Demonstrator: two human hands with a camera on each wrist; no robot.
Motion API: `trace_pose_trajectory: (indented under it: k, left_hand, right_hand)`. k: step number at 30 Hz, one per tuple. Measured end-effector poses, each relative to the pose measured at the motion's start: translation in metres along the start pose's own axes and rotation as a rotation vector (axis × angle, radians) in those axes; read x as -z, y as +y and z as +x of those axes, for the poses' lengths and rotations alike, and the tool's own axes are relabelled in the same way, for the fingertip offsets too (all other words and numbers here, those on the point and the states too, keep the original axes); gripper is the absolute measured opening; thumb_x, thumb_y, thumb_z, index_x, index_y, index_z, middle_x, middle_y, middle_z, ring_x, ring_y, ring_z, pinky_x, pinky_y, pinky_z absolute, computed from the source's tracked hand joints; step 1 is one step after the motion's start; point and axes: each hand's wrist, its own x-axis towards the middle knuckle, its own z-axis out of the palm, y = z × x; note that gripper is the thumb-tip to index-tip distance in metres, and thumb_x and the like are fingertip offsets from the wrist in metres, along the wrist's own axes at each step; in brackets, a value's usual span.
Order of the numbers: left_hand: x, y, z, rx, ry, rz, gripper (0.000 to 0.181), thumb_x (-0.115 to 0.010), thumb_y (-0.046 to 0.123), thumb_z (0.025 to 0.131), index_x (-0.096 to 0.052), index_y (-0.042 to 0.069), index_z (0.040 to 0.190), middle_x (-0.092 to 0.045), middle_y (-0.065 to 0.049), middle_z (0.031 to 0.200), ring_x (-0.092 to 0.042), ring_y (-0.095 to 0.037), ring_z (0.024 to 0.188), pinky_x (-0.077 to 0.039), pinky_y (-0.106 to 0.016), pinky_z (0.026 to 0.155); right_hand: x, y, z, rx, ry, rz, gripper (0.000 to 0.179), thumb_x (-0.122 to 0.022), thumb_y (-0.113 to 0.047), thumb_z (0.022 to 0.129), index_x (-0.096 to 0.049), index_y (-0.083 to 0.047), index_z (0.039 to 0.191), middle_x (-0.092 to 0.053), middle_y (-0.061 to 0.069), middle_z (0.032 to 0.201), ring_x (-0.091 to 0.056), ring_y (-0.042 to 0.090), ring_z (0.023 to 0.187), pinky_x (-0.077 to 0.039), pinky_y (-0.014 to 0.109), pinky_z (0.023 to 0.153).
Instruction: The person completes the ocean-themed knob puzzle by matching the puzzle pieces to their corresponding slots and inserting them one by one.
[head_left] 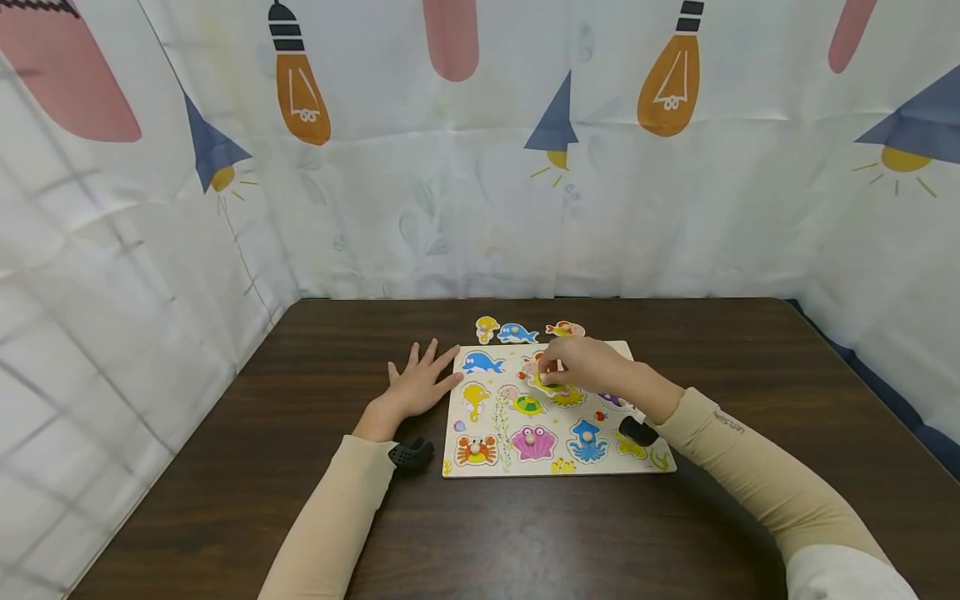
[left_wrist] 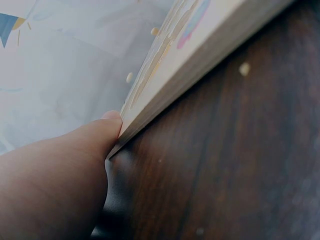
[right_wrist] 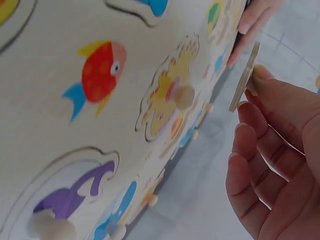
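Head: you face forward and down, farthest off.
Left wrist: you skim edge-on, close.
Right wrist: you look across, close.
Puzzle board [head_left: 564, 422], in all three: lower centre, upper middle, left.

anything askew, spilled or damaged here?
Nothing looks spilled or damaged. Only oddity: seahorse piece, whale piece and fish piece lie off the puzzle board, past its far edge, while the crab piece sits in it. The right hand holds another piece above the board.
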Motion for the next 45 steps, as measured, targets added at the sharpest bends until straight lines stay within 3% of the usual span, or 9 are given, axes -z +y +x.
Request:
trace_pose_trajectory:
  k: [7,24,34,41,45]
  left_hand:
    - [-0.001,-0.001,0.0,0.0,0.0,0.002,0.067,-0.045,0.051,0.108,-0.025,0.023,0.165,-0.007,-0.021,0.17,0.005,-0.049,0.153,0.006,-0.081,0.108]
    - [0.0,0.0,0.0,-0.007,-0.002,0.0,0.068,-0.045,0.052,0.108,-0.025,0.023,0.166,-0.007,-0.021,0.17,0.005,-0.049,0.153,0.006,-0.081,0.108]
    - [0.0,0.001,0.0,-0.002,-0.006,-0.001,0.068,-0.045,0.051,0.108,-0.024,0.023,0.166,-0.007,-0.02,0.17,0.005,-0.049,0.153,0.006,-0.08,0.108]
    - [0.0,0.001,0.0,-0.005,-0.005,-0.001,0.067,-0.045,0.051,0.108,-0.025,0.023,0.166,-0.007,-0.021,0.17,0.004,-0.05,0.153,0.006,-0.081,0.108]
    - [0.001,0.002,-0.001,-0.002,-0.004,0.0,0.067,-0.045,0.051,0.108,-0.025,0.023,0.166,-0.007,-0.021,0.17,0.004,-0.05,0.153,0.006,-0.081,0.108]
  right_hand:
    - [-0.009,-0.009,0.005,0.037,-0.046,-0.027,0.006,-0.074,-0.022,0.098,-0.076,-0.022,0.092,-0.059,-0.012,0.083,-0.05,0.004,0.066,-0.044,0.023,0.059]
    - [-0.018,-0.019,0.017,0.078,-0.07,-0.048,0.005,-0.077,-0.022,0.095,-0.077,-0.019,0.091,-0.061,-0.011,0.082,-0.053,0.006,0.073,-0.045,0.023,0.062]
    - [-0.022,-0.024,0.02,0.024,-0.107,-0.038,0.005,-0.077,-0.023,0.095,-0.078,-0.019,0.094,-0.063,-0.012,0.082,-0.065,0.017,0.101,-0.047,0.026,0.069]
    - [-0.024,-0.025,0.022,0.01,-0.111,-0.038,0.005,-0.077,-0.023,0.095,-0.079,-0.019,0.096,-0.062,-0.012,0.082,-0.055,0.012,0.081,-0.047,0.027,0.068]
    - [-0.025,-0.025,0.023,0.021,-0.106,-0.039,0.005,-0.078,-0.023,0.094,-0.079,-0.019,0.096,-0.064,-0.012,0.082,-0.052,0.008,0.08,-0.047,0.026,0.069]
